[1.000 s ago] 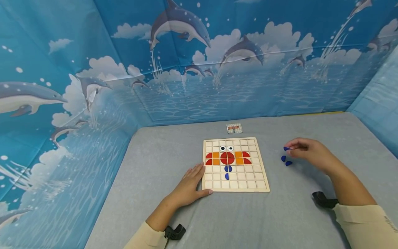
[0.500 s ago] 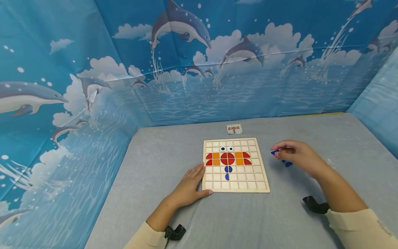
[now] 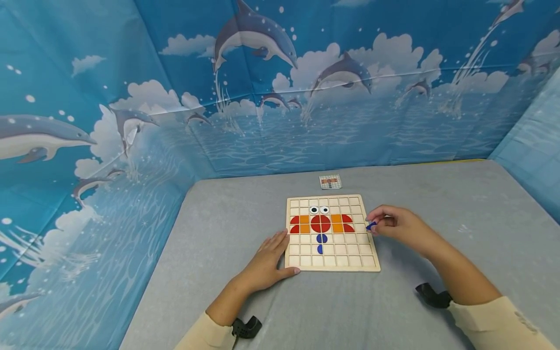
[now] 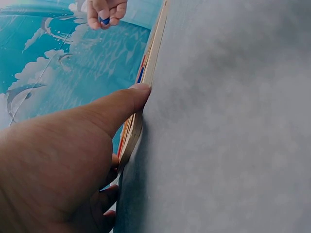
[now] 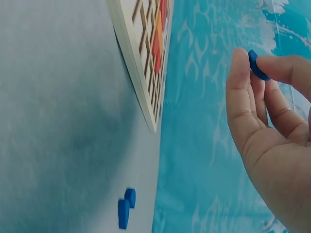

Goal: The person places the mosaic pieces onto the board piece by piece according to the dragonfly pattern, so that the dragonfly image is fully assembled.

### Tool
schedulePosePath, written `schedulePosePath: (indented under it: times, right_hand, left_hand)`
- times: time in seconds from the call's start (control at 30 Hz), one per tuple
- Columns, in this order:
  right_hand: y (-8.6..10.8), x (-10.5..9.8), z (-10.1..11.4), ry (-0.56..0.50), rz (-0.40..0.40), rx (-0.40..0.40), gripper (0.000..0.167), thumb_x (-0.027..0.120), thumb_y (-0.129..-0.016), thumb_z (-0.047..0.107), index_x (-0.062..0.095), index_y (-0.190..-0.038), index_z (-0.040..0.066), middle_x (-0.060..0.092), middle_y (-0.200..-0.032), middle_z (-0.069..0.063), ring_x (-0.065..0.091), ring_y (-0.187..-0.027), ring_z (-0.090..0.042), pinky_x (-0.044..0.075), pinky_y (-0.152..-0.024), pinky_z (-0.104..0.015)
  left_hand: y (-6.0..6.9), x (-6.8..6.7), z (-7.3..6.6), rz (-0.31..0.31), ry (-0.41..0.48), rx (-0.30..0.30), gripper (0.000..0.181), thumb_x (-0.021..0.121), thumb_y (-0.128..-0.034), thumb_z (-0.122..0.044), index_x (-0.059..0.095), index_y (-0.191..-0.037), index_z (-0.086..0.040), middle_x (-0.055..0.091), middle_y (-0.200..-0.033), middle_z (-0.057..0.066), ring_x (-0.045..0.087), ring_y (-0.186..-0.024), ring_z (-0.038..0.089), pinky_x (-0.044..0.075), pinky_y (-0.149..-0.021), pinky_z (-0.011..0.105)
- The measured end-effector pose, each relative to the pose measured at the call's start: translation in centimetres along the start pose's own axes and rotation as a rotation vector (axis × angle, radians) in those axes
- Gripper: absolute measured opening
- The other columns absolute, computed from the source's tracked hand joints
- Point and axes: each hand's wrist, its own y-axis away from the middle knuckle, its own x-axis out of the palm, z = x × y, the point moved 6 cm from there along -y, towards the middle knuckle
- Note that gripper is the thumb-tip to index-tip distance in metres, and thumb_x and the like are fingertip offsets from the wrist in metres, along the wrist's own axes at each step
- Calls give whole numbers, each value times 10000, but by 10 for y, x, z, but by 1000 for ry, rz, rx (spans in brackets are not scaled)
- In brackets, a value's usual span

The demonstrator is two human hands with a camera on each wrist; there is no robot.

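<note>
A square wooden grid board (image 3: pixel 345 262) lies on the grey table, carrying red, orange and blue tiles and two eye tiles (image 3: pixel 319 210). My left hand (image 3: pixel 264 265) rests at its left side, the thumb on the near edge and the fingers along the left edge. By the board's right edge, my right hand (image 3: pixel 400 226) pinches a small blue rounded tile (image 5: pixel 259 66) between thumb and fingertips, held above the surface. Below the red circle (image 3: pixel 321 223) sit blue tiles (image 3: pixel 322 238) in the grid. The right wrist view shows two loose blue tiles (image 5: pixel 127 204) on the table.
A small picture card (image 3: pixel 330 182) with a similar grid pattern lies behind the board. A blue dolphin-print curtain (image 3: pixel 280 131) hangs at the table's back and sides. In the head view, my right hand and forearm cover the loose tiles.
My right hand has moved left with the blue tile, from the loose tiles over to the board's right edge. My left hand has stayed on the board.
</note>
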Motion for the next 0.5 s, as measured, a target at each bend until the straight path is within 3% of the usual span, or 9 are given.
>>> schedulePosePath:
  times: [0.3, 0.5]
  right_hand:
    - [-1, 22, 3, 26, 52, -5, 208, 709, -939, 156, 714, -1109, 37, 724, -1001, -100, 669, -885, -271, 599, -779, -285]
    - [-3, 37, 6, 36, 87, -13, 253, 708, -947, 182, 749, -1162, 56, 722, -1145, -117, 670, -901, -188, 602, -786, -290]
  left_hand:
    - [-1, 1, 0, 6, 1, -7, 942, 685, -917, -538, 232, -1616, -97, 142, -1716, -4, 126, -1595, 189, 139, -1304, 451]
    - [-1, 1, 1, 5, 2, -10, 942, 689, -915, -536, 237, -1615, -95, 148, -1715, -3, 130, -1595, 192, 142, -1303, 454]
